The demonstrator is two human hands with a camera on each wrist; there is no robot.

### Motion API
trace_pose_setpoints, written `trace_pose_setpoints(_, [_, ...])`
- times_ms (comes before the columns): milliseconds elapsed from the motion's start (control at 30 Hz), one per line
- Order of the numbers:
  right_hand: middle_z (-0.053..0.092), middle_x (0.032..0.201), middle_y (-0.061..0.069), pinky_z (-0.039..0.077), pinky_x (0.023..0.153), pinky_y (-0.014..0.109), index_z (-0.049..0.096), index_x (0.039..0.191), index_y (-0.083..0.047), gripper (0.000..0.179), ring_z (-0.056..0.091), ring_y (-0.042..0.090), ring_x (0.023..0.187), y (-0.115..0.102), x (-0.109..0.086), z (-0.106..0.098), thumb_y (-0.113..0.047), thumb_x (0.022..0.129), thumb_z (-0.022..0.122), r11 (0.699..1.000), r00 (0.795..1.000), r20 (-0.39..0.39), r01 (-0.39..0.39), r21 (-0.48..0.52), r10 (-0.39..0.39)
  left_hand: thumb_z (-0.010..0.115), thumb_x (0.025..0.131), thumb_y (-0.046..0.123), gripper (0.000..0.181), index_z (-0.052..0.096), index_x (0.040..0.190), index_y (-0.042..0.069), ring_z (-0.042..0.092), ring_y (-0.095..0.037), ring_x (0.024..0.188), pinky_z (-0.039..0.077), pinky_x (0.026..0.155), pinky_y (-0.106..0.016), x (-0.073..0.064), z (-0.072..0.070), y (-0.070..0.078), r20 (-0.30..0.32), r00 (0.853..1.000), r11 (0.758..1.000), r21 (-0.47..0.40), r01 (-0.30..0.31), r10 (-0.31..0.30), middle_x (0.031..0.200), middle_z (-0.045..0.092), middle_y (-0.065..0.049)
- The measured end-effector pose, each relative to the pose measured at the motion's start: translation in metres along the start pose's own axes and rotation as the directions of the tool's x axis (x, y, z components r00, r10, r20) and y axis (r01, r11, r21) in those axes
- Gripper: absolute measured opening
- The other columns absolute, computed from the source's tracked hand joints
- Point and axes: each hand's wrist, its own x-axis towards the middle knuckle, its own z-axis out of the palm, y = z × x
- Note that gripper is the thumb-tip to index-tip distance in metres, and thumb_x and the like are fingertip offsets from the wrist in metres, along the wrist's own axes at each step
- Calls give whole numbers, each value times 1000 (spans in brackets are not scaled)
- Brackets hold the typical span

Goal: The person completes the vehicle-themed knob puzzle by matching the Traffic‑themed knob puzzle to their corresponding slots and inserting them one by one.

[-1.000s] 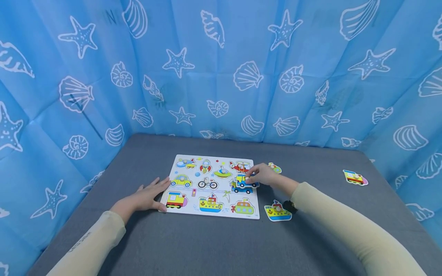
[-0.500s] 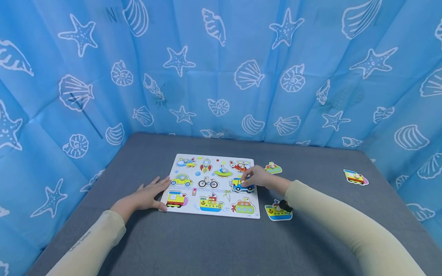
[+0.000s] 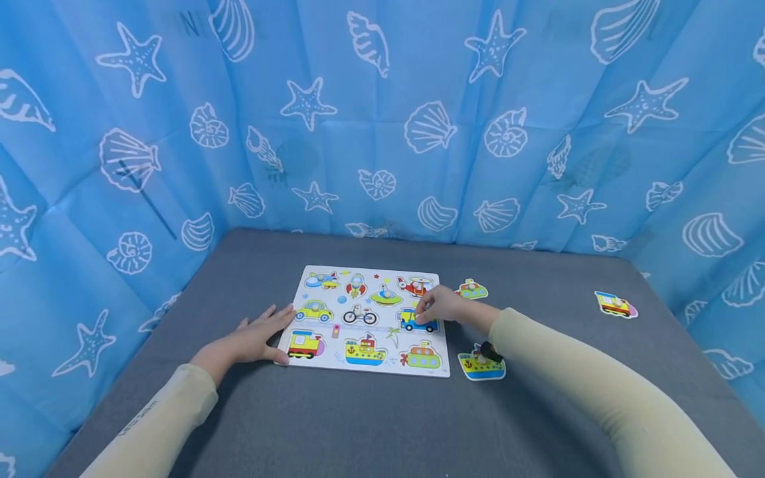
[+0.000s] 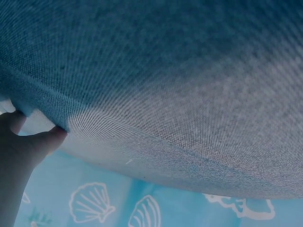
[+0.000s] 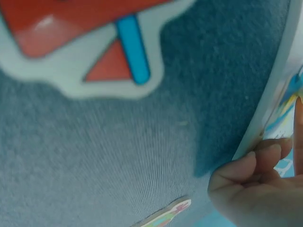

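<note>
A white puzzle board [image 3: 388, 367] with vehicle pictures lies on the grey table. My left hand [image 3: 254, 338] rests along its left edge, fingers spread and thumb at the near corner; in the left wrist view its fingertips [image 4: 59, 135] show at the far left. My right hand [image 3: 445, 305] pinches the small knob of a blue and yellow truck puzzle piece [image 3: 409, 322]. That piece lies over the matching truck picture at the board's right side; whether it sits flush cannot be told. In the right wrist view, fingers [image 5: 246, 168] bend beside the board's edge.
Right of the board lie a ship piece [image 3: 481, 370], partly behind the right wrist's dark strap, and a green submarine piece [image 3: 472, 290]. A train piece [image 3: 615, 305] lies farther right. A blue seashell curtain [image 3: 376, 133] surrounds the table.
My right hand has moved slightly left and down with the truck piece, which was offset above its picture and now overlies it. The left hand stays still.
</note>
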Motion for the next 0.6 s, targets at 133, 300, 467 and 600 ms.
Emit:
trace_pose_setpoints(133, [63,101,5,41,75,31,74,99,-6,14,52,21,90,1,-4,-5,-13,86,75,1000,999,30,30,0,-30,77,75,54,108,21,155,7,2,-46,145,1,104,-74,0,0,-1,0,1000,1000,-6,1,-1,161,14,-16])
trace_pose_setpoints(300, [58,110,10,42,80,36,72,108,-4,22,49,25,97,6,-14,-17,-13,87,73,997,998,41,47,59,-49,76,74,55,109,21,155,8,2,-46,144,1,104,-74,1,3,-4,-2,1000,1000,-5,0,0,161,14,-16])
trace_pose_setpoints(467, [55,121,17,42,93,45,69,114,-2,26,49,30,108,17,-21,-33,-13,90,69,992,999,13,51,113,-53,76,74,56,109,20,155,9,2,-45,145,2,103,-75,1,3,-4,1,1000,1000,2,0,0,161,14,-15])
trace_pose_setpoints(600, [53,130,20,38,102,52,66,118,2,29,49,33,117,26,-26,-48,-11,92,67,987,998,-1,69,148,-69,76,75,55,108,20,155,8,2,-46,145,1,103,-75,1,1,-3,6,1000,1000,1,1,-1,161,13,-15])
